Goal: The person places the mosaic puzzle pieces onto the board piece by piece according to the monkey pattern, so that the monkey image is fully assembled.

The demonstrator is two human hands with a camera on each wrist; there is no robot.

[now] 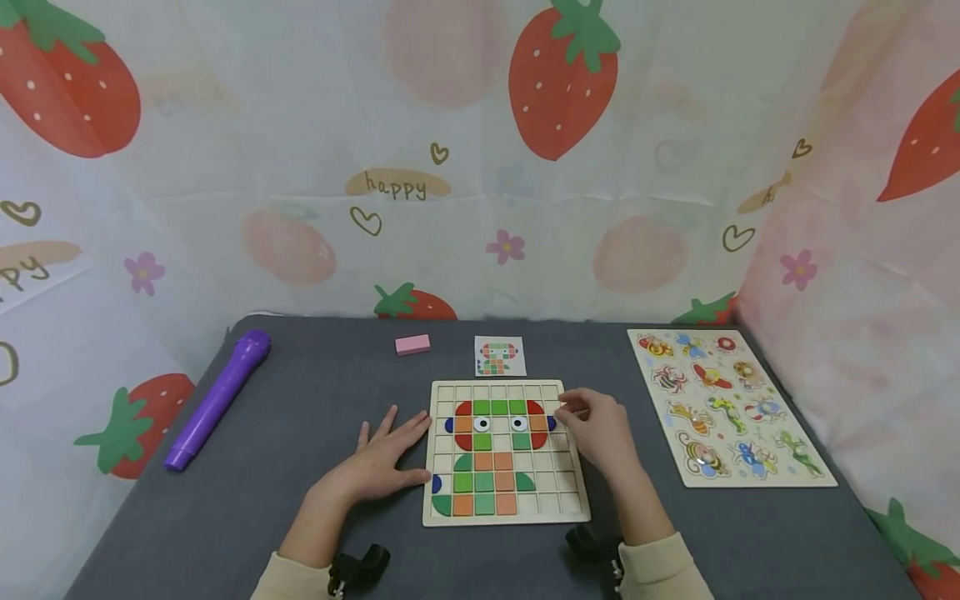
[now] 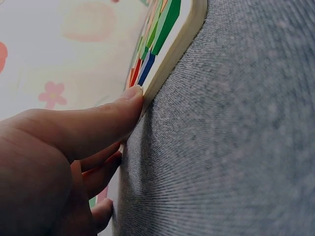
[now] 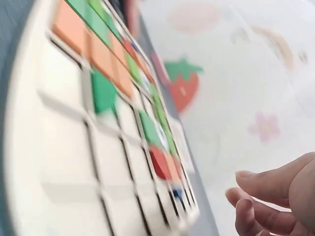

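Note:
A pale wooden grid board (image 1: pixel 551 503) lies on the dark table, with coloured tiles forming a figure in its squares. Against the board's left edge, my left hand (image 1: pixel 375 468) rests with spread fingers; its thumb (image 2: pixel 115 115) touches the corner area beside a blue tile (image 2: pixel 146 68). My right hand (image 1: pixel 600 433) hovers at the board's upper right, by a dark blue tile (image 1: pixel 551 422). In the right wrist view its thumb (image 3: pixel 261 184) and loosely bent fingers stand apart from the board, and no piece shows between them.
Behind the board lie a small pattern card (image 1: pixel 500 357) and a pink block (image 1: pixel 412 344). A purple microphone-shaped stick (image 1: pixel 217 400) lies at the left. On the right is a board of insect pictures (image 1: pixel 727 408). Strawberry-print cloth (image 1: pixel 480 125) hangs around the table.

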